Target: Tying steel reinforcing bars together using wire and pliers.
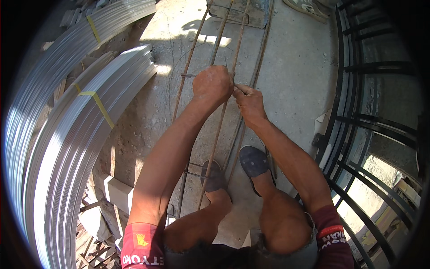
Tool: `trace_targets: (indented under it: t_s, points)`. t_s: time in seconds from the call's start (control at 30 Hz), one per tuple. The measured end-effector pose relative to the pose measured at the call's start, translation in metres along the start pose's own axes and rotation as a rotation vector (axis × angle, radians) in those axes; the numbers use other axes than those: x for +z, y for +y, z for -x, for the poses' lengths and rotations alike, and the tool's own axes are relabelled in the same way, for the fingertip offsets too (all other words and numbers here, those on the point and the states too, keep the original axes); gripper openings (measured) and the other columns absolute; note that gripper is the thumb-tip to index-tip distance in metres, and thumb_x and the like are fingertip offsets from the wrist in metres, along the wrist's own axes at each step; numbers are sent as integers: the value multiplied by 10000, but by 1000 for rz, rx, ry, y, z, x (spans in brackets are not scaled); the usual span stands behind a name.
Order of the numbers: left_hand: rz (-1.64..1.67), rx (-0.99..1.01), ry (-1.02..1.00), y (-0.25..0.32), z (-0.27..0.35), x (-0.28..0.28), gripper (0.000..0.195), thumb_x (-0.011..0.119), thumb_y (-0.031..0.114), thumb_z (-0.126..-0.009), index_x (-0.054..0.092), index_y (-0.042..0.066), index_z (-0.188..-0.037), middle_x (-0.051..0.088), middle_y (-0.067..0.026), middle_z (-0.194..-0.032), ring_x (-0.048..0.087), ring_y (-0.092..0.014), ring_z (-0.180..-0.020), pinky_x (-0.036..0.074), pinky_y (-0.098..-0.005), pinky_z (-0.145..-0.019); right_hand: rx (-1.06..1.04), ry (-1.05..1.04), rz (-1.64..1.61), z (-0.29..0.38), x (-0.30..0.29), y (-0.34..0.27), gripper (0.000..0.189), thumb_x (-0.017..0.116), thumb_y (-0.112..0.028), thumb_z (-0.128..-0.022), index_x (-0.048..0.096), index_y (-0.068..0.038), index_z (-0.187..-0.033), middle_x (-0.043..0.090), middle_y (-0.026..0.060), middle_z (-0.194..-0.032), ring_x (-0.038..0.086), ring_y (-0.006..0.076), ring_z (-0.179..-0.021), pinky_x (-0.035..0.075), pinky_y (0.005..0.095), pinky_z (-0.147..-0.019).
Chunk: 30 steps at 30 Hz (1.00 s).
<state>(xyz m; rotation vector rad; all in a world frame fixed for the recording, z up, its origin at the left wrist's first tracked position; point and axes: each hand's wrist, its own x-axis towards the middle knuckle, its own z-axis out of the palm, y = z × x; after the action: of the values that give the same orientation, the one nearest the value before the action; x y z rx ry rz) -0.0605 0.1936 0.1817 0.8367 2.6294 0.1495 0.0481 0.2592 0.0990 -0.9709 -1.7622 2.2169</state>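
Note:
Long rusty steel reinforcing bars (218, 134) run away from me between my feet, joined by bent steel stirrups. My left hand (213, 84) is a fist over one stirrup (187, 75) and the bars beside it; its palm side is hidden. Against the right of that fist, my right hand (250, 104) has its thumb and index finger pinched together at a bar. Something thin and dark seems to lie between those fingertips, too small to name. A fine wire (225, 61) sticks up just beyond the left fist.
Bundles of ribbed metal profiles (100, 97) with yellow straps lie at the left. A black metal grille (339, 101) lines the right side. Another stirrup (248, 15) crosses the bars farther off, near a shoe (307, 8). White blocks (117, 193) and wood scraps are lower left.

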Motion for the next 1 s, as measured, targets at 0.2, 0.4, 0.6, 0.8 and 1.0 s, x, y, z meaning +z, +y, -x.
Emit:
trace_targets:
  t_s: [0.2,0.4,0.6,0.8,1.0]
  points:
    - [330,-26,133,-5,0,17,317,611,287,-892,720,-2,-962,704,-201,-865,691,-331,-838,519,-432,-758,33,-21,-40,2,-4,2,333,643,-226,-897,694,54,-1070,569,10,-713,479,100,-659,409,288,-595]
    - [565,-19,235,-20,4,17,293,648,240,-887,712,-41,-941,699,-137,-772,623,-162,-702,487,-323,-673,63,-55,-43,-4,-1,-3,298,661,-237,-885,718,34,-993,535,-11,-636,449,94,-579,384,298,-530]
    - [821,-58,234,-18,7,23,291,666,228,-892,718,-44,-981,715,-98,-844,609,-119,-763,480,-277,-683,37,10,75,-9,-6,8,305,680,-259,-876,681,31,-780,538,12,-607,450,100,-555,369,299,-509]
    - [832,-23,295,-16,19,23,277,663,210,-902,716,-35,-1021,723,-105,-879,631,-121,-817,495,-268,-723,79,-5,61,-1,-6,-3,293,665,-245,-848,693,42,-795,573,49,-622,495,132,-585,407,327,-546]
    - [776,247,403,-23,30,31,196,671,146,-894,721,-1,-1012,725,-122,-944,684,-173,-834,532,-288,-735,79,-13,65,0,-6,-19,256,646,-206,-846,713,39,-876,557,31,-644,473,120,-596,378,312,-534]
